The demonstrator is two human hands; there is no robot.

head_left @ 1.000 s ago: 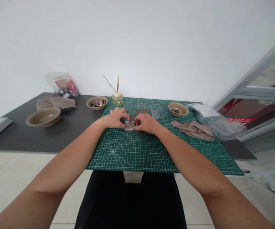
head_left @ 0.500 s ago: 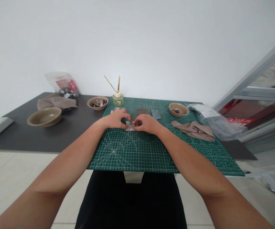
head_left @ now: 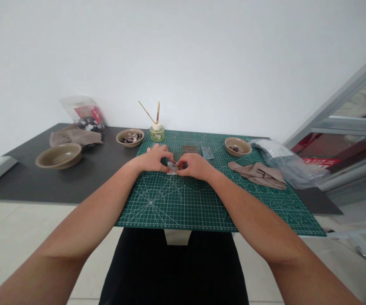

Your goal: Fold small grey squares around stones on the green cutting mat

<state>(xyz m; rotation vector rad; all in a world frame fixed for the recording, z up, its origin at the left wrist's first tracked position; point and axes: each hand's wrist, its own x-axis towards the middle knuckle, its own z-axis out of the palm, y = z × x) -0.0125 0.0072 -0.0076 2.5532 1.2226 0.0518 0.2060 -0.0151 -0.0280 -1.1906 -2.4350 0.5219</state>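
A small see-through, whitish piece of plastic [head_left: 172,167], perhaps a little bag, lies on the green cutting mat [head_left: 170,199]. My left hand [head_left: 156,159] comes in from the left, its thumb and fingers closed around the plastic's left and far edges. From the other side my right hand [head_left: 194,166] pinches the plastic's right edge; whether something small is between those fingertips is too small to tell. Just beyond my hands are a flat brown square [head_left: 190,149] and a clear plastic packet [head_left: 207,153].
Bowls stand around: one with dark and pale pieces [head_left: 130,138], one nearly bare [head_left: 59,156], one at right [head_left: 238,146]. A reed diffuser [head_left: 157,131] is by the wall. Brown cloths [head_left: 259,174], a plastic bag [head_left: 289,163] and a tilted clear jar [head_left: 83,112] lie about.
My right fingertips have shifted very slightly left over the plastic piece. Both hands otherwise stay in place, and the surrounding things have not moved.
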